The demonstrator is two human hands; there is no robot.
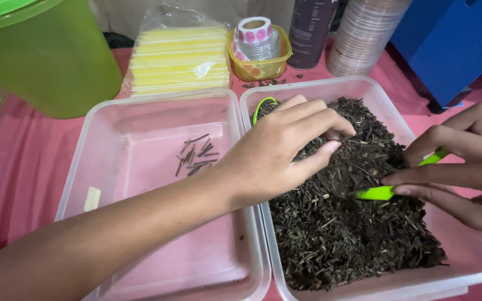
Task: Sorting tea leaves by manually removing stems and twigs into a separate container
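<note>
a big green jug stands at the far left on the pink-covered table. beside it lies a clear bag of yellow sheets, then a small yellow tub holding a sticker roll, a dark can, stacked clear lids and a blue box.

A small packing workshop: sticker roll, stacked lids, bagged yellow packets.
</note>
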